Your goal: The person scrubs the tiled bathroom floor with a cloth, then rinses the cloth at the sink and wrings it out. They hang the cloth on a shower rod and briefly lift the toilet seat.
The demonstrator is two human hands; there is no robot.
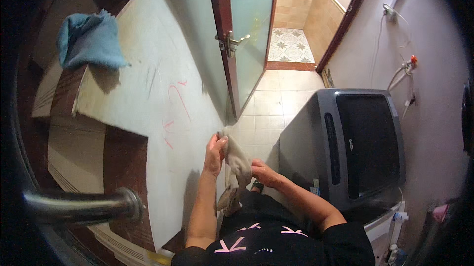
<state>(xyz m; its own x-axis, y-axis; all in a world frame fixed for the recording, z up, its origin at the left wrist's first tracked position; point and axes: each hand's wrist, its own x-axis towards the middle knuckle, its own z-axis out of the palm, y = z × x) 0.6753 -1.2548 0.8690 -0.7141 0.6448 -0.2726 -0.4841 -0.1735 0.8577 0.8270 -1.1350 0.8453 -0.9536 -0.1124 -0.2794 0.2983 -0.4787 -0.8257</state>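
Observation:
A greyish-beige cloth (237, 156) hangs between my two hands, above the floor and in front of my black shirt. My left hand (214, 153) grips its upper end, thumb on top, close to the white wall. Lower down and to the right, my right hand (263, 172) holds the cloth's side, its fingertips partly hidden by the fabric. The cloth looks limp and bunched, and its lower end dangles near my waist.
A dark grey washing machine (303, 147) stands at the right. Ahead, a frosted-glass door (250, 25) with a metal handle (233, 42) opens beside a tiled room. At left, a blue towel (90, 42) drapes over a stair-side ledge, above a metal rail (81, 205).

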